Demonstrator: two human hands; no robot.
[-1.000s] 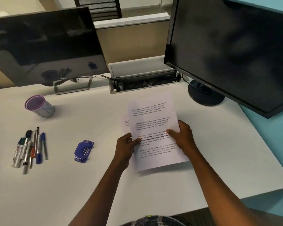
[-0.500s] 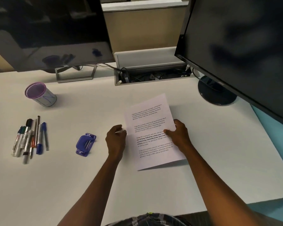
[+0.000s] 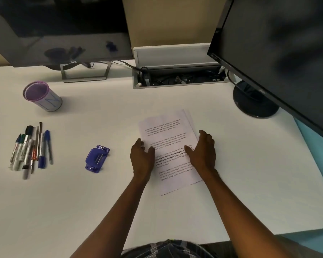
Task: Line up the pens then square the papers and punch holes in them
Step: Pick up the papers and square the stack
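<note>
White papers [image 3: 168, 146] flat on desk [image 3: 250, 174], mid-right, stack slightly fanned | left hand [image 3: 141, 157] palm-down at left edge, fingers loose, gripping nothing | right hand [image 3: 203, 151] cupped against right edge, unclenched | pens [image 3: 31, 148] grouped far left | purple hole punch [image 3: 97, 158] between pens and papers

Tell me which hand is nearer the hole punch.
Left. The left hand sits at the papers' left edge, beside the hole punch; the right hand is across the papers.
</note>
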